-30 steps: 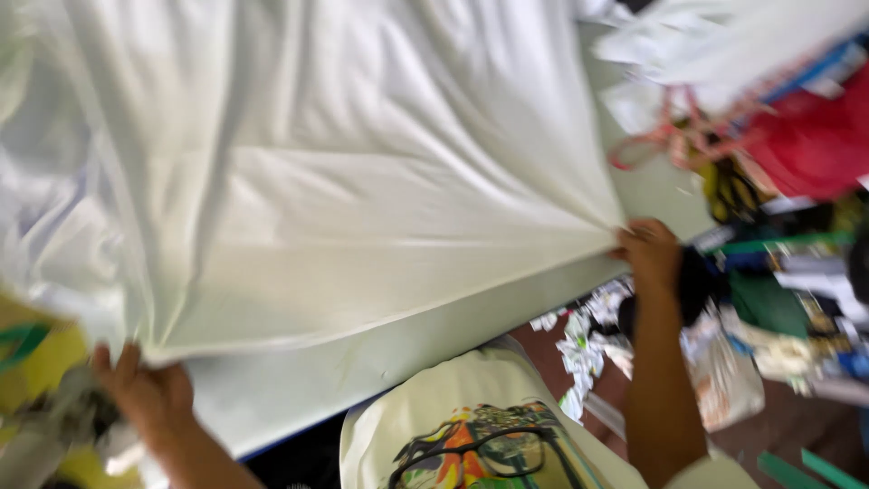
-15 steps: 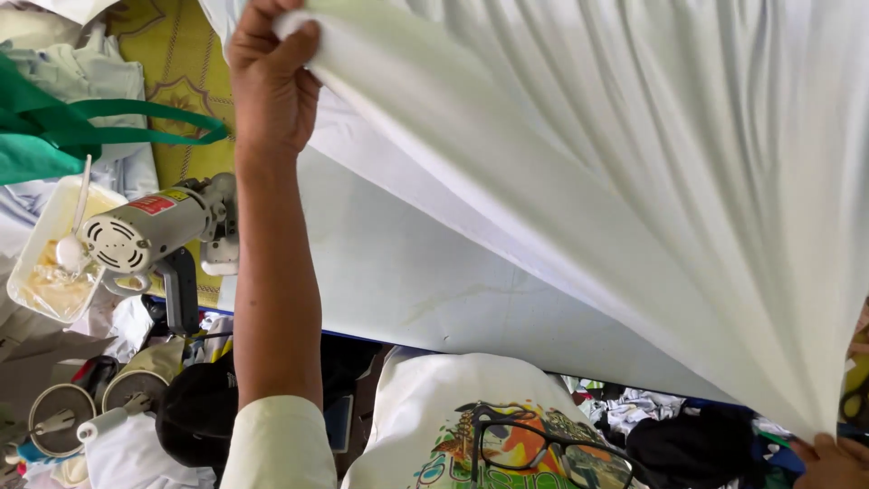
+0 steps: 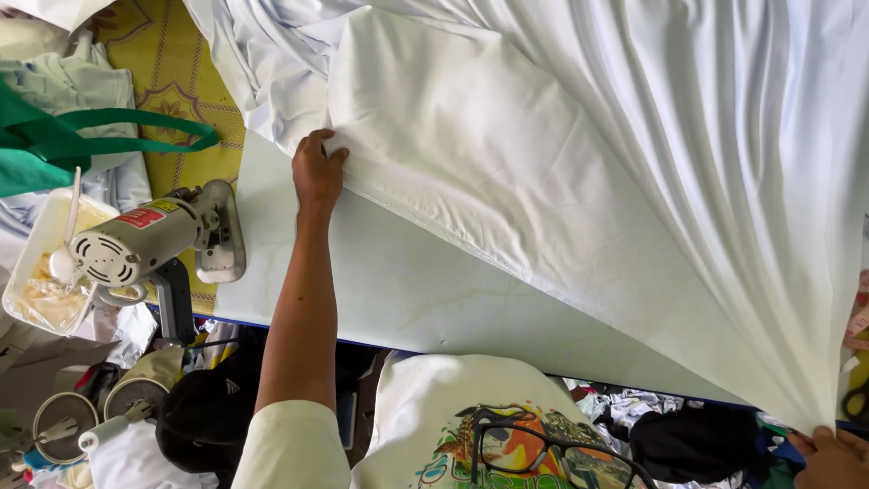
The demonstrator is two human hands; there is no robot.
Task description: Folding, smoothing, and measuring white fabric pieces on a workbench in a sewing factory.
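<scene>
White cotton sheet (image 3: 579, 154), likely light, limp, best held at edges: left hand (image 3: 317, 172) pinches folded edge mid-frame, right hand (image 3: 828, 453) grips bunched corner lower right.

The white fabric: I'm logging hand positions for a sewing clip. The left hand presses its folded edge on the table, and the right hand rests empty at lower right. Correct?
Not quite. In the head view the right hand is not empty: it pinches the gathered corner of the white fabric at lower right. The left hand does press the folded edge on the table.
</scene>
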